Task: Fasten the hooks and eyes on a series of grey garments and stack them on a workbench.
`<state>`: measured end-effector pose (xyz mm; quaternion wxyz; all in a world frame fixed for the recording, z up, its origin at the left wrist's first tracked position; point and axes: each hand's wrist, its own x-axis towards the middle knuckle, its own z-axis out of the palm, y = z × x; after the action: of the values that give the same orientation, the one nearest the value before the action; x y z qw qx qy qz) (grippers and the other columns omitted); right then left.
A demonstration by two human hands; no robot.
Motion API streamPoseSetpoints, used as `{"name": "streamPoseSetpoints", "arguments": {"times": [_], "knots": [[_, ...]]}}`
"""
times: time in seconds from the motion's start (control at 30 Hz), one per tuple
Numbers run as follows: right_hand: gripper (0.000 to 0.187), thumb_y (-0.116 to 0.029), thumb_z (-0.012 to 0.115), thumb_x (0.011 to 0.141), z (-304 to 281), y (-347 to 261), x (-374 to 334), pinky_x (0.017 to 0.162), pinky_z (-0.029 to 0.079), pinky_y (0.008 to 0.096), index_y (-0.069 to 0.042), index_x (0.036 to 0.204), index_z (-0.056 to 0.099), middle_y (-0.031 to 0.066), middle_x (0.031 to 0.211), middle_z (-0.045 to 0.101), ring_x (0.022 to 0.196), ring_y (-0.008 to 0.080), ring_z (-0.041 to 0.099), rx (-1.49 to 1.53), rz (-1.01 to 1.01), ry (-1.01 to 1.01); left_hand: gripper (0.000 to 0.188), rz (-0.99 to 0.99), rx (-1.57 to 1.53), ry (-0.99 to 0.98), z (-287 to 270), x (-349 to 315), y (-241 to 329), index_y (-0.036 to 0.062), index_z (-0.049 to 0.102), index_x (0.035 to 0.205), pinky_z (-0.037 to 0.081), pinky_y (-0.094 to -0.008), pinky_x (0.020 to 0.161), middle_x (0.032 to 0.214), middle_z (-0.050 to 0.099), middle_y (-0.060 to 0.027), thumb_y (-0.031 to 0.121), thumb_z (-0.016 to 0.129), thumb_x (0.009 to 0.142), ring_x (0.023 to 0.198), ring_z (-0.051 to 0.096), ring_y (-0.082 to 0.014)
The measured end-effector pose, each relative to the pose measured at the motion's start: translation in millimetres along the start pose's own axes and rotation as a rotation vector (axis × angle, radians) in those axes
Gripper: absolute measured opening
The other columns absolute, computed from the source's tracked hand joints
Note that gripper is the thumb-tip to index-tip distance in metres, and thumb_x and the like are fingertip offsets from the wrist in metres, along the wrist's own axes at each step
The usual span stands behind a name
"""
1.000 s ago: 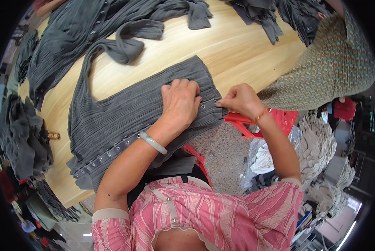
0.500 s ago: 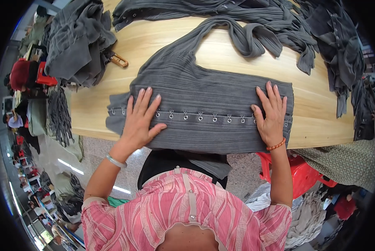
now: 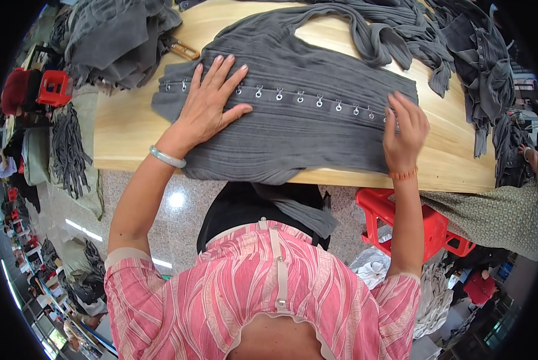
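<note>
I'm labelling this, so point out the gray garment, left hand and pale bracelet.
Gray garment [image 3: 299,123], head view: ribbed middle.
Left hand [image 3: 207,109], head view: its back.
Pale bracelet [image 3: 167,158], head view: middle of band.

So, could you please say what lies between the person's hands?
Between the left hand and right hand, the head view shows a ribbed grey garment and its metal fasteners.

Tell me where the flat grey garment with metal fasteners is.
In the head view, the garment lies at upper centre on the wooden table, under the left hand, with the right hand at its right end.
</note>
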<state>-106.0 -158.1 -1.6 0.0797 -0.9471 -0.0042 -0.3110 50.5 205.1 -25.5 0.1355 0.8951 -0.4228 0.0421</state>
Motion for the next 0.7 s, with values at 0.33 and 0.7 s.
{"name": "streamPoseSetpoints", "arguments": {"times": [0.33,0.7], "knots": [[0.055,-0.030,0.076,0.083,-28.3,-134.2,-157.1,0.094,0.046,0.0434,-0.008,0.131,0.058,0.0177,0.128,0.056,0.105,0.0355,0.055,0.471,0.165,-0.796,0.040,0.170,-0.062,0.214,-44.9,-121.3,41.9,0.0095,0.065,0.122,0.040,-0.0457,0.102,0.133,0.058,-0.0117,0.013,0.071,0.083,0.125,0.053,-0.0301],[0.015,-0.007,0.064,0.086,-111.4,-124.3,-142.3,0.066,0.052,0.0365,-0.004,0.099,0.070,0.0123,0.087,0.069,0.075,0.0300,0.067,0.758,0.421,-0.795,0.051,0.137,0.133,0.092,-10.0,-156.1,18.3,0.0162,0.056,0.135,0.029,-0.0479,0.115,0.147,0.048,-0.0094,0.009,0.060,0.085,0.139,0.041,-0.0263]]}}
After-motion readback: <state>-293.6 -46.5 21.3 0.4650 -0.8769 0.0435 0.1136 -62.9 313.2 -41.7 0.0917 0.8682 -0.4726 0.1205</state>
